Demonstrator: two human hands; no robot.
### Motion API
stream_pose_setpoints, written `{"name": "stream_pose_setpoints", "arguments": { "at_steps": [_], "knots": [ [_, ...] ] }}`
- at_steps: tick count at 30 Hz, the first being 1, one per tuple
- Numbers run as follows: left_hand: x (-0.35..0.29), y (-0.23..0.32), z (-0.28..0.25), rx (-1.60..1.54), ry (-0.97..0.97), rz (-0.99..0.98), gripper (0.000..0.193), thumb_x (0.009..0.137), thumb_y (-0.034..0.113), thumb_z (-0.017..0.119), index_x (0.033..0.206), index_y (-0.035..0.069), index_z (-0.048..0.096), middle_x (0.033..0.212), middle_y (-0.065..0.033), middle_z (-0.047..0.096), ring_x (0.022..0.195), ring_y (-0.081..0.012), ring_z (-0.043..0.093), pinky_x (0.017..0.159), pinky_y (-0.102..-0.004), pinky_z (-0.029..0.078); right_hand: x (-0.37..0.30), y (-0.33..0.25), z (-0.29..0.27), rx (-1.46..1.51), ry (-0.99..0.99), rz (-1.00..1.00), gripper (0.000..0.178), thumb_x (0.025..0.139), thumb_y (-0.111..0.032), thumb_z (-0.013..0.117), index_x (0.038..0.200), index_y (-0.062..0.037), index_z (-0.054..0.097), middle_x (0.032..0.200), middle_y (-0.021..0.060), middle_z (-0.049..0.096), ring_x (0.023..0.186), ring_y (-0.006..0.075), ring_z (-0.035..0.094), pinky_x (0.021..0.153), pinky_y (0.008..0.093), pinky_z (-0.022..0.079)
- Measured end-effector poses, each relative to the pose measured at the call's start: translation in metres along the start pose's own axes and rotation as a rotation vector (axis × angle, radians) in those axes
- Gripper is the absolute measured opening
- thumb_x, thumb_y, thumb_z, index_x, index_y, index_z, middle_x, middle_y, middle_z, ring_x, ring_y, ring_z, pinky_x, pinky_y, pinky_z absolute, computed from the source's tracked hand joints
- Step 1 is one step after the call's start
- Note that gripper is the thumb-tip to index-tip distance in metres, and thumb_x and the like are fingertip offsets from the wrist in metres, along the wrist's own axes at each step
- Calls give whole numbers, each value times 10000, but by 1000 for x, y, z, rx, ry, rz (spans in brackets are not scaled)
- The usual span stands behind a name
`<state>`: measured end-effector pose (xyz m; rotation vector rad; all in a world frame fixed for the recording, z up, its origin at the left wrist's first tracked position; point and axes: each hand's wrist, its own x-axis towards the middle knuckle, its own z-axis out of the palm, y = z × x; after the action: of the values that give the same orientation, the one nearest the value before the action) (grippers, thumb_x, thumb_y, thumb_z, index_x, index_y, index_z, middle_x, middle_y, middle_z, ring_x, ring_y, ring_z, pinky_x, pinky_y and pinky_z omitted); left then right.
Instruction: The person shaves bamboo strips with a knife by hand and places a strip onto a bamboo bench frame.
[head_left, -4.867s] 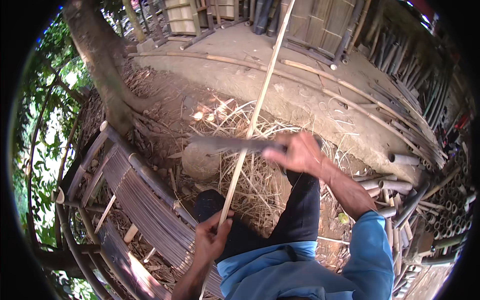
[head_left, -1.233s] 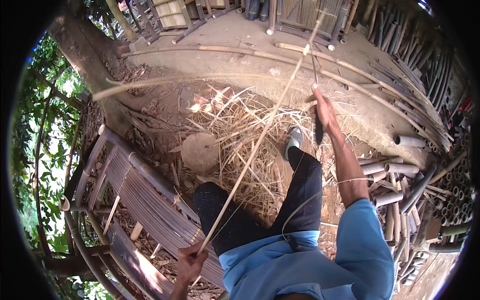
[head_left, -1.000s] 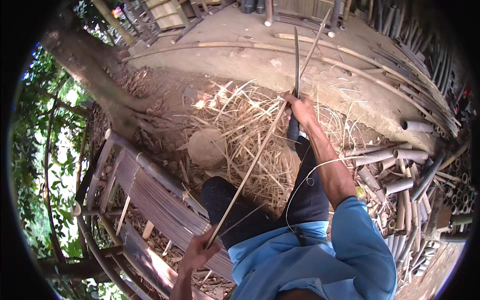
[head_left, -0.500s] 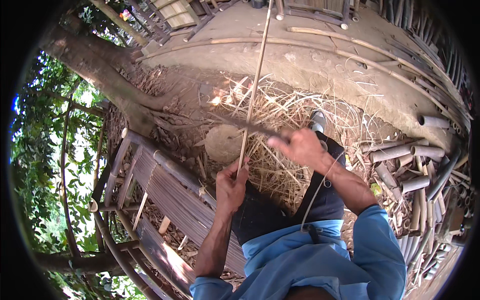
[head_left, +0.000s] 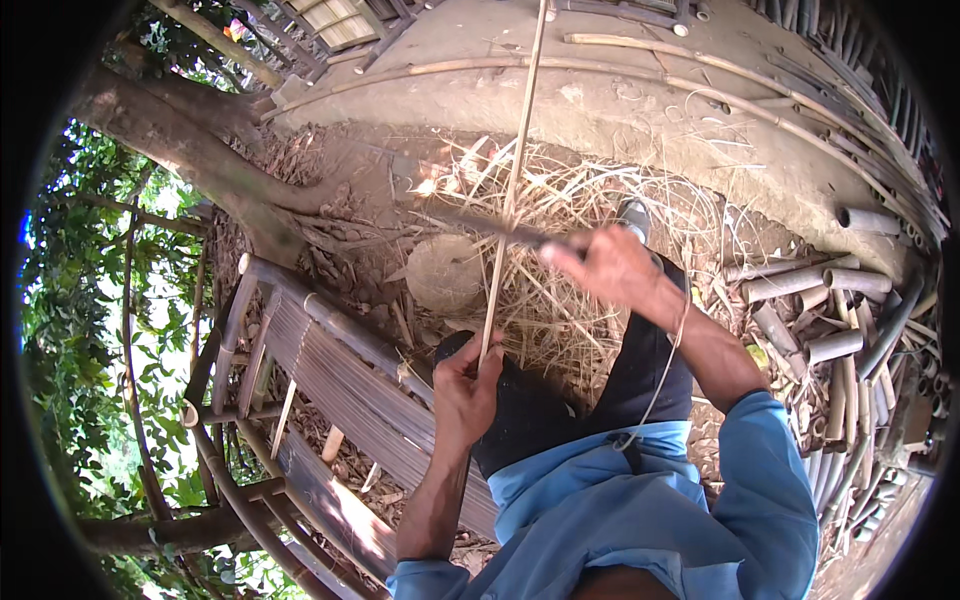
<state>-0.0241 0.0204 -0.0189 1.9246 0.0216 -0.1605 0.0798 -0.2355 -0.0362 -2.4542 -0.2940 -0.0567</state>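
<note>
My left hand (head_left: pixel 467 385) grips the near end of a long thin bamboo strip (head_left: pixel 517 160) that runs away from me toward the top of the view. My right hand (head_left: pixel 608 266) is closed on the handle of a long dark blade (head_left: pixel 470 220), which lies across the strip at about its lower third. The blade points left. Both hands are above my knees, in dark trousers, and a pile of pale bamboo shavings (head_left: pixel 560 310) lies on the ground below.
A slatted bamboo bench (head_left: pixel 330 370) stands at my left. A round wooden chopping block (head_left: pixel 445 272) sits in the shavings. Cut bamboo tubes (head_left: pixel 830 320) are heaped at right, long poles (head_left: pixel 640 75) lie on the bare ground ahead, a tree trunk (head_left: pixel 190 150) rises at left.
My left hand has moved up the strip from low near my lap. My right hand came back from far out and brought the blade across the strip.
</note>
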Motion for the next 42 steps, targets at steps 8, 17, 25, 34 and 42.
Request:
{"name": "stream_pose_setpoints", "arguments": {
  "at_steps": [8,17,25,34,42],
  "knots": [
    [-12,4,5,-91,-54,-121,213,1014,60,594,1182,-23,695,736,86,501,638,-5,412,551,-205,300,7,29,1,-156,-20,51,907,924,-844,385,710,-32,729,383,65,414,333,199,459,378,418,434],
    [-27,-13,-8,-67,-69,-141,244,1002,96,624,1188,-46,693,650,86,478,588,-11,392,505,-225,283,-13,19,6,-253,-23,-179,844,943,-819,393,771,-90,782,372,15,355,337,122,375,336,358,352],
    [-102,-16,-32,194,-105,-151,214,988,132,660,1120,-16,740,626,66,493,577,-23,424,498,-232,307,65,146,-58,-160,134,267,882,928,-848,353,897,-95,811,471,-8,413,396,77,368,351,349,330],
    [-153,-14,-64,65,-69,-325,232,983,170,701,1123,-6,758,645,58,536,567,-26,440,485,-238,320,105,201,-121,-346,354,363,780,1021,-684,392,1091,12,739,794,289,698,797,411,700,778,547,525],
    [-6,-7,-15,74,-93,3,337,992,122,669,1317,30,661,625,91,487,528,-3,406,462,-235,266,13,60,4,17,47,23,776,1001,-733,387,1074,-40,730,445,-59,382,364,83,438,340,362,426]
  ]
}}
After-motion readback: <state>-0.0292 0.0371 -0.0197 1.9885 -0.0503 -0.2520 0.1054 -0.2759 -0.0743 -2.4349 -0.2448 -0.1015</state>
